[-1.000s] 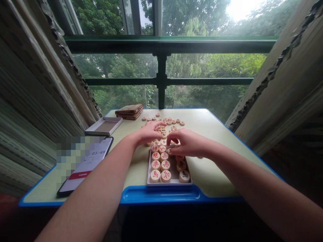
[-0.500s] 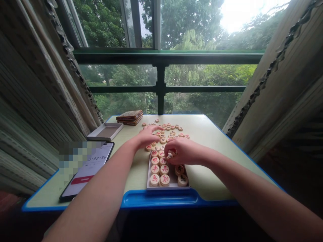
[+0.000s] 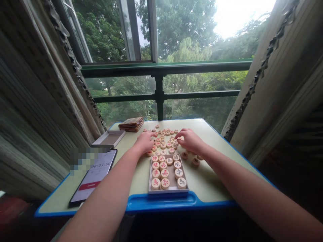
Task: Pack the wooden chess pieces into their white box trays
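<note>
An open white box [image 3: 187,187] near the table's front edge holds round wooden chess pieces: two columns with red characters at the left, black ones down the right side, and a black-character piece [image 3: 169,161] at the top between them. Beyond the box, many loose pieces [image 3: 163,145] lie scattered. My left hand [image 3: 145,142] is over the left side of the scattered pieces, fingers apart, holding nothing visible. My right hand [image 3: 189,139] reaches to the right side of them with fingers spread and bent, its fingertips close to the pieces. A few pieces [image 3: 195,161] lie beside my right wrist.
A phone [image 3: 94,174] showing a timer lies on the left of the table [image 3: 219,188]. Behind it are an empty box lid [image 3: 109,138] and a stack of small boxes [image 3: 131,124]. A blue tray groove [image 3: 161,201] runs along the front edge. Curtains hang on both sides.
My right hand has left the box and moved up to the loose pieces, and the black-character piece now sits in the box. My left hand has shifted slightly left. The view has tilted a little.
</note>
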Available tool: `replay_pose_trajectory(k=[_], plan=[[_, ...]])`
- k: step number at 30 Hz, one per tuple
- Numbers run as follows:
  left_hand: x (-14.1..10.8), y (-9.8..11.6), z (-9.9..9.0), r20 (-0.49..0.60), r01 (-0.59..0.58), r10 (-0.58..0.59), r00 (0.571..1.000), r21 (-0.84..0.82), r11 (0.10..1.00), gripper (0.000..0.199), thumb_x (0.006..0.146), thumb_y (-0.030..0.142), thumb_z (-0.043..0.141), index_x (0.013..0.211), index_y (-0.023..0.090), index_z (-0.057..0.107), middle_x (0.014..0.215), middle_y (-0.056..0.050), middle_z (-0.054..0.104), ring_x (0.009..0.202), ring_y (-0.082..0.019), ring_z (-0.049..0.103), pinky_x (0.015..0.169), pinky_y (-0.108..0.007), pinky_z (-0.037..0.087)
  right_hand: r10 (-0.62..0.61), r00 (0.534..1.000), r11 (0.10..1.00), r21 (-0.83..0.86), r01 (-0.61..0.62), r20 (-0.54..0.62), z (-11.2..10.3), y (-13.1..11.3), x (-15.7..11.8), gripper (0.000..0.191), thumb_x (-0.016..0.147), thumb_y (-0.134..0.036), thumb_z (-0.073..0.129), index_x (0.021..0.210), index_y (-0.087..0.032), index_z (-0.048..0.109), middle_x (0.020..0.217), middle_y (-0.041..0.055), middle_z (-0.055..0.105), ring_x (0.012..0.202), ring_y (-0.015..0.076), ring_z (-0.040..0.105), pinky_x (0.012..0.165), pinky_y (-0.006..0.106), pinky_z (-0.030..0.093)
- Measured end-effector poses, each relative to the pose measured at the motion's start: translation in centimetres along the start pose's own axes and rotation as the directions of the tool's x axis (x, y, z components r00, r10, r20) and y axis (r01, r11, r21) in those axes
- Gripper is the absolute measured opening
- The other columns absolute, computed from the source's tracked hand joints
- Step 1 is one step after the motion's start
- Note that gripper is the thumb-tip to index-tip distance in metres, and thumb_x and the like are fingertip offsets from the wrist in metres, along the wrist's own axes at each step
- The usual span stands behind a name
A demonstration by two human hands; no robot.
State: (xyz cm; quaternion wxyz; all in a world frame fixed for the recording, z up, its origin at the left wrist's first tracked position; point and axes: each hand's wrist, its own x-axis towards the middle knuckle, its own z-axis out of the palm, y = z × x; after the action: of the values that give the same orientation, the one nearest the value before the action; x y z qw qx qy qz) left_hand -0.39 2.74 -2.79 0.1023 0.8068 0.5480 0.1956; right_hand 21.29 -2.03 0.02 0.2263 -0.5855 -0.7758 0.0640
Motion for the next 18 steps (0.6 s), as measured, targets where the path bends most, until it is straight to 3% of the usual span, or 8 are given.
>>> replay_pose_trajectory(k=[3, 6, 12, 18], plan=[[0.1, -0.2, 0.1, -0.022, -0.011, 0.011, 1.000, -0.030, 0.999, 0.038, 0.067, 0.014, 0.047, 0.099, 0.021, 0.067, 0.120, -0.004, 0.062, 0.116, -0.023, 0.051, 0.103, -0.040, 0.037, -0.019, 0.999, 0.998, -0.060, 0.022, 0.048, 0.3, 0.9, 0.3, 0.022, 0.076, -0.019, 0.054, 0.088, -0.021, 0.073, 0.098, 0.0068, 0.062, 0.094, 0.0200, 0.051, 0.085, 0.029, 0.039], [-0.1, 0.4, -0.1, -0.028, -0.080, 0.078, 0.997, -0.057, 0.995, 0.037, 0.070, 0.015, 0.046, 0.099, 0.023, 0.069, 0.122, -0.003, 0.060, 0.120, -0.021, 0.048, 0.108, -0.041, 0.030, -0.034, 0.999, 0.996, -0.077, 0.037, 0.030, 0.4, 1.0, 0.4, 0.023, 0.078, -0.019, 0.052, 0.089, -0.020, 0.072, 0.096, 0.0067, 0.062, 0.092, 0.0191, 0.051, 0.082, 0.028, 0.039], [-0.8, 1.7, -0.2, 0.159, -0.079, 0.083, 0.984, -0.034, 0.996, 0.035, 0.079, 0.030, 0.045, 0.107, 0.029, 0.066, 0.127, 0.003, 0.057, 0.134, -0.030, 0.026, 0.109, -0.056, 0.015, 0.023, 0.995, 0.998, -0.051, -0.028, -0.096, -0.2, 1.2, 0.3, 0.024, 0.080, -0.020, 0.049, 0.091, -0.018, 0.071, 0.093, 0.0069, 0.059, 0.088, 0.0168, 0.053, 0.078, 0.026, 0.039], [-0.5, 1.1, -0.1, 0.038, -0.077, 0.077, 0.996, -0.021, 0.997, 0.035, 0.078, 0.042, 0.049, 0.096, 0.021, 0.070, 0.121, -0.006, 0.061, 0.121, -0.026, 0.045, 0.106, -0.041, 0.029, 0.037, 0.995, 0.994, -0.095, -0.045, -0.091, -0.5, 2.1, 0.0, 0.025, 0.080, -0.021, 0.048, 0.090, -0.019, 0.070, 0.094, 0.0068, 0.060, 0.087, 0.0164, 0.055, 0.076, 0.025, 0.039]])
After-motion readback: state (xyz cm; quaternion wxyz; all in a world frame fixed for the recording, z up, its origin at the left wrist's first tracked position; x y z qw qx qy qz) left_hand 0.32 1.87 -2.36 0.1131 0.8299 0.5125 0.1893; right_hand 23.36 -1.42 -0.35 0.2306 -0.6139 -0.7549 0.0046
